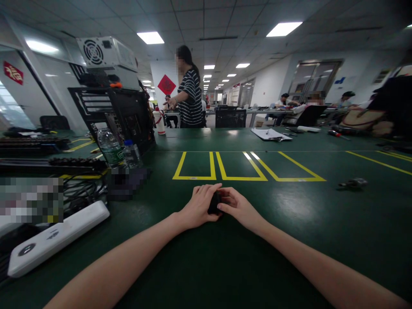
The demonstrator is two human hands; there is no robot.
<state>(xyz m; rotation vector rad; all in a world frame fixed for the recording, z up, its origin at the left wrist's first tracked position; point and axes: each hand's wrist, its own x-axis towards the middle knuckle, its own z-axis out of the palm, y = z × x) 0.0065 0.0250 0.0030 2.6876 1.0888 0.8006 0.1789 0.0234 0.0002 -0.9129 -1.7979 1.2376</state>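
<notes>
A small black object [214, 204] sits between my two hands, low over the green table [289, 244]. Its kind cannot be made out, since fingers cover much of it. My left hand [198, 205] is curled round its left side, fingers over the top and thumb below. From the right, my right hand [241, 209] closes on it with bent fingers and the thumb pressed near its lower right edge. Just beyond both hands, yellow tape [194, 178] marks outlines on the tabletop.
To the left are a white power strip [61, 236], black cables, water bottles [110, 146] and an open computer case [135, 118]. A small metallic part [354, 183] lies right; a clipboard [268, 134] lies farther back. A person in a striped top [190, 98] stands beyond the table.
</notes>
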